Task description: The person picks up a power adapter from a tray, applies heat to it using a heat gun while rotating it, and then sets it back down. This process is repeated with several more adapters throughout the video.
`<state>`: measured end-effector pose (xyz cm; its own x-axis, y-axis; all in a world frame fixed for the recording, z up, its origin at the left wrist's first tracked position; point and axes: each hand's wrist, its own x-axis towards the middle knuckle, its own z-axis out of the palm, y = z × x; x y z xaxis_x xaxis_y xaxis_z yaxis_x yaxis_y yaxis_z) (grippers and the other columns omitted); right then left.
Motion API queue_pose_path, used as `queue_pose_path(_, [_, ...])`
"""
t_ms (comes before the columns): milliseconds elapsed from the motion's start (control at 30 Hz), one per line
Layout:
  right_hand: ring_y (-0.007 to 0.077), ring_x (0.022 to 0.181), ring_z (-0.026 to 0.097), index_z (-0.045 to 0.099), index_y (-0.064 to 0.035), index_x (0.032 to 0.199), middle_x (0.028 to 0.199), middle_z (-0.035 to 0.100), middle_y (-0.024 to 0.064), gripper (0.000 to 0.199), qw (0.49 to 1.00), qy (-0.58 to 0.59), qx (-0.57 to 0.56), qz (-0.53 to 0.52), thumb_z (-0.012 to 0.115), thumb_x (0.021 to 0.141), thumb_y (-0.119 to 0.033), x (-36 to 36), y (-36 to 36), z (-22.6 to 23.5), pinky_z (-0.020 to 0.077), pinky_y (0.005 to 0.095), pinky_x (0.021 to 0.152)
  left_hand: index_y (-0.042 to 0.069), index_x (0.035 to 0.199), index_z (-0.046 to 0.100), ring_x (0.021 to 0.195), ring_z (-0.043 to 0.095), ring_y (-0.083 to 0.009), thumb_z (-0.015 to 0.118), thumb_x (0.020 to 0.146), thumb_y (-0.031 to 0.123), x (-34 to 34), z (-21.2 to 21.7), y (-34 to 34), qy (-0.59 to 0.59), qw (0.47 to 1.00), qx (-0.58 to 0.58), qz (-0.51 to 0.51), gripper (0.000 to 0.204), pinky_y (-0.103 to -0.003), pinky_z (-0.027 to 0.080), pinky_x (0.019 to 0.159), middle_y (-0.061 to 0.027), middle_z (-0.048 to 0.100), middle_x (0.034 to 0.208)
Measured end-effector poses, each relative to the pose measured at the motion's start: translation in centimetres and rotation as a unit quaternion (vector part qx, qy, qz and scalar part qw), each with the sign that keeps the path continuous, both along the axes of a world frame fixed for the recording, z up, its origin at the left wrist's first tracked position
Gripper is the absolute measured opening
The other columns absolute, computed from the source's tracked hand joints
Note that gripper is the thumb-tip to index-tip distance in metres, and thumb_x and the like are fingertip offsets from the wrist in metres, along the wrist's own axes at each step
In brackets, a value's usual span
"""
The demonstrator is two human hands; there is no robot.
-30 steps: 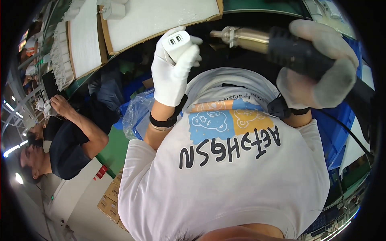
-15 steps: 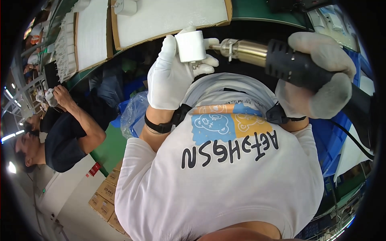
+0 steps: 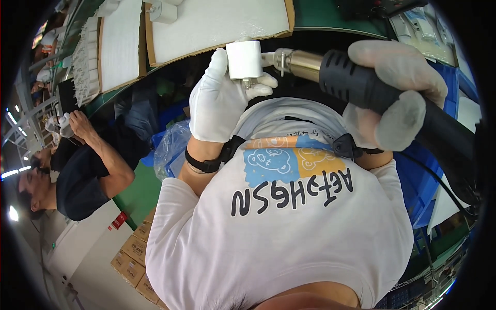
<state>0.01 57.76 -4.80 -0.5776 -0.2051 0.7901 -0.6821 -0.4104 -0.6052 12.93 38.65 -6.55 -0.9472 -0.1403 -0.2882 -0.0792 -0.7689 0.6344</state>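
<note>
Left hand (image 3: 219,101) grasps white plug block (image 3: 244,59); right hand (image 3: 395,95) clenches heat gun (image 3: 356,85), nozzle beside block.

People are working in a factory assembly hall: a green tabletop (image 3: 330,15) is carrying cardboard trays (image 3: 217,23) of white parts, another worker (image 3: 77,170) is sitting alongside, cartons (image 3: 132,253) are stacking up on the floor, and blue bins (image 3: 421,181) are standing nearby.

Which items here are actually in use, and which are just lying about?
In use:
- left hand holding small white block-shaped part
- right hand gripping black-handled heat tool, metal nozzle at the part

Lying about:
- white foam sheets in cardboard trays
- clear plastic bag
- stacked cardboard boxes
- blue bin
</note>
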Motion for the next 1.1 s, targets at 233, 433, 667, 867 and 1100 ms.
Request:
queue_pose_path(233, [0.025, 0.065, 0.062, 0.053, -0.0027, 0.097, 0.08, 0.063, 0.0178, 0.029, 0.996, 0.044, -0.005, -0.075, 0.056, 0.086, -0.029, -0.5, 0.5, -0.5, 0.052, 0.0315, 0.057, -0.007, 0.126, 0.041, 0.089, 0.061, -0.0296, 0.043, 0.095, 0.036, 0.3, 0.0, -0.3, 0.007, 0.999, -0.041, -0.006, 0.053, -0.035, 0.053, 0.074, -0.0259, 0.054, 0.114])
queue_pose_path(433, [0.023, 0.066, 0.062, 0.051, -0.0029, 0.101, 0.082, 0.063, 0.0169, 0.032, 0.995, -0.013, -0.038, -0.096, 0.059, 0.085, -0.03, -0.4, 0.9, -0.6, 0.0518, 0.0305, 0.059, -0.003, 0.131, 0.037, 0.099, 0.058, -0.0207, 0.066, 0.081, 0.007, 0.3, 1.3, 0.2, -0.035, 0.875, -0.473, 0.095, 0.058, -0.031, 0.051, 0.081, -0.0165, 0.054, 0.116])
queue_pose_path(667, [0.0211, 0.069, 0.062, 0.05, -0.0034, 0.102, 0.084, 0.063, 0.0158, 0.037, 0.997, -0.027, -0.015, 0.064, 0.063, 0.085, -0.033, -0.1, 0.5, 0.5, 0.0517, 0.0299, 0.063, -0.001, 0.136, 0.028, 0.1, 0.057, -0.0193, 0.071, 0.069, -0.009, -0.2, 0.8, 0.4, 0.025, 0.802, -0.58, 0.14, 0.08, -0.03, 0.05, 0.086, -0.0136, 0.053, 0.117])
queue_pose_path(867, [0.0214, 0.07, 0.062, 0.05, -0.0046, 0.095, 0.084, 0.063, 0.0149, 0.04, 0.992, 0.0, 0.013, 0.127, 0.063, 0.084, -0.041, 0.6, -1.1, 0.8, 0.0515, 0.0312, 0.064, -0.001, 0.138, 0.022, 0.101, 0.056, -0.0199, 0.072, 0.067, -0.009, -0.7, 0.3, 0.4, 0.072, 0.822, -0.541, 0.163, 0.087, -0.03, 0.05, 0.086, -0.0135, 0.052, 0.118])
queue_pose_path(1100, [0.0213, 0.072, 0.062, 0.05, -0.0045, 0.093, 0.085, 0.063, 0.016, 0.041, 0.991, -0.018, -0.011, 0.129, 0.059, 0.086, -0.044, 0.6, -2.2, 0.9, 0.0511, 0.0324, 0.07, -0.001, 0.135, 0.028, 0.101, 0.056, -0.0194, 0.072, 0.066, -0.009, -0.4, 0.7, 0.0, 0.04, 0.8, -0.579, 0.153, 0.082, -0.03, 0.049, 0.086, -0.0154, 0.053, 0.117])
